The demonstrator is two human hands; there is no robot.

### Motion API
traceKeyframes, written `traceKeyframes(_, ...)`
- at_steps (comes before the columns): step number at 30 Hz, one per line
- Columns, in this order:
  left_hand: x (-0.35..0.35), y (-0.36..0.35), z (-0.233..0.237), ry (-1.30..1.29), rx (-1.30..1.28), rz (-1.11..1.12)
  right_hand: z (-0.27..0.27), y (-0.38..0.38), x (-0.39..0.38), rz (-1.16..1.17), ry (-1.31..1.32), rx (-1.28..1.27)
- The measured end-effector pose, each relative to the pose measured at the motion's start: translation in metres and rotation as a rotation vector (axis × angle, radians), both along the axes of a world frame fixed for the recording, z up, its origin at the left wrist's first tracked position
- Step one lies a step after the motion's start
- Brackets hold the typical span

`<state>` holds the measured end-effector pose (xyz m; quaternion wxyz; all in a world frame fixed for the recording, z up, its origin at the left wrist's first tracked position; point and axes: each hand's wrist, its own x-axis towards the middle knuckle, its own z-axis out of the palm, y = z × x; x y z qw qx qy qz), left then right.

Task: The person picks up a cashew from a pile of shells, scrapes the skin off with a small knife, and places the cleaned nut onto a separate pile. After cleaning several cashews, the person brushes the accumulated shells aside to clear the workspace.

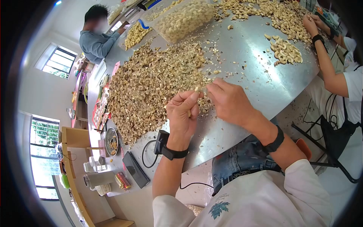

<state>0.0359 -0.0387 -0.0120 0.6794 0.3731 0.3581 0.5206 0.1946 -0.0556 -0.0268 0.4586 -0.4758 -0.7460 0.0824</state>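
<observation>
My left hand [184, 111] is closed, with a small pale nut piece [197, 89] pinched between thumb and fingertips. My right hand [228, 100] is beside it on the right, fingers bent together close to the piece; whatever its fingertips hold is too small to make out. Both hands are over the near edge of a large pile of broken brown nut pieces [151, 81] on the metal table [242, 49]. Black bands circle both wrists, and a black device with a cable sits at my left wrist.
A clear bin of pale nuts [183, 20] stands beyond the pile. A small cashew heap [286, 52] lies right. A black phone-like object [136, 169], a metal bowl [112, 142] and a jar [99, 179] are left. One person [96, 38] sits far left, another's arm [328, 68] reaches in right.
</observation>
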Motion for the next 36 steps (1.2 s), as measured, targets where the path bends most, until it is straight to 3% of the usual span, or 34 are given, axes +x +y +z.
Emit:
traceKeyframes(3, 0.002, -0.002, 0.002, 0.024, 0.003, 0.003, -0.004, 0.006, -0.001, -0.219, 0.062, 0.042)
traceKeyframes(9, 0.000, 0.002, -0.003, -0.040, 0.004, -0.003, 0.003, 0.005, 0.007, 0.011, 0.348, -0.123)
traceKeyframes(15, 0.001, 0.003, -0.003, -0.046, -0.010, -0.001, 0.004, 0.004, 0.007, -0.049, 0.211, -0.107)
traceKeyframes(21, -0.001, 0.004, -0.007, 0.001, 0.009, 0.053, 0.007, -0.002, 0.005, 0.114, 0.343, -0.234)
traceKeyframes(24, 0.000, 0.004, -0.004, 0.016, 0.013, 0.054, 0.006, 0.001, 0.006, -0.010, 0.309, -0.206)
traceKeyframes(27, 0.003, 0.002, -0.003, 0.008, 0.030, 0.042, 0.001, 0.004, 0.005, 0.012, 0.389, -0.186)
traceKeyframes(30, 0.003, 0.000, -0.004, 0.041, 0.065, 0.022, 0.008, 0.002, 0.005, 0.168, 0.697, -0.549)
traceKeyframes(36, 0.003, -0.002, -0.005, 0.053, 0.069, -0.020, 0.004, 0.003, 0.007, 0.203, 0.624, -0.521)
